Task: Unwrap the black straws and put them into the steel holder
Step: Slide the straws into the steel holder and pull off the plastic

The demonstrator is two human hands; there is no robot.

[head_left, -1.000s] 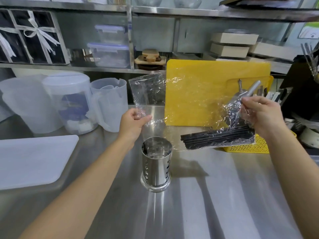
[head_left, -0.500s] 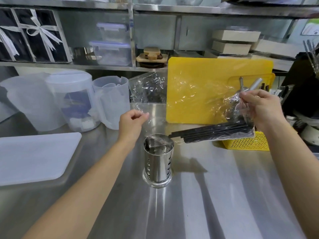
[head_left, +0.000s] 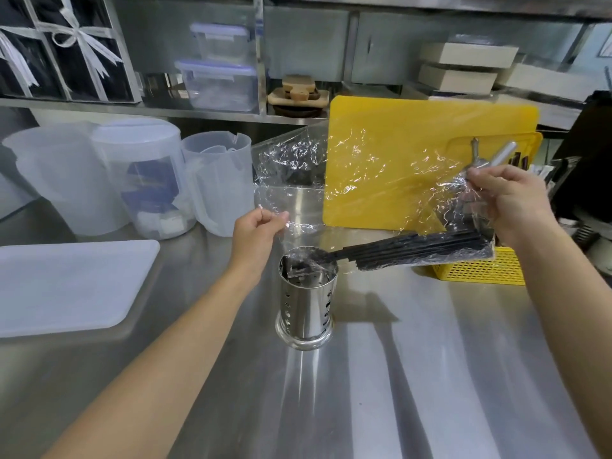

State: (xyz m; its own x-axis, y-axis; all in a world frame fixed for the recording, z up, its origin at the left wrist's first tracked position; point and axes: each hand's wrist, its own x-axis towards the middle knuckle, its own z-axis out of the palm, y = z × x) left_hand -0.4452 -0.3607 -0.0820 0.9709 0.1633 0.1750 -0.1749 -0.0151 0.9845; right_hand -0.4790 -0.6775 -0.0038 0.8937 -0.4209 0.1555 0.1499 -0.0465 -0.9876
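1. The left hand (head_left: 256, 231) is pinched shut on one edge of the clear wrap (head_left: 374, 180), just above and behind the steel holder (head_left: 306, 298).
2. The right hand (head_left: 511, 200) is closed on the opposite, bunched end of the wrap, held higher and well apart from the left hand.
3. The wrap is stretched between the two hands as a wide, crinkled sheet.
4. The black straws (head_left: 410, 245) are carried in the wrap's lower fold, tilted down to the left; their left ends are seen at or just inside the holder's rim, though how far in cannot be told through the film.
5. The holder is stood upright on the steel counter (head_left: 381, 392), with bare counter open in front and to both sides.
6. A white tray (head_left: 66, 286) is laid at the left edge; plastic jugs (head_left: 139, 177) are lined up behind it.
7. A yellow board (head_left: 414, 127) is propped behind the wrap, and a yellow basket (head_left: 483, 270) is partly hidden under the right hand.
8. The items at the right edge are cut off and hard to make out.
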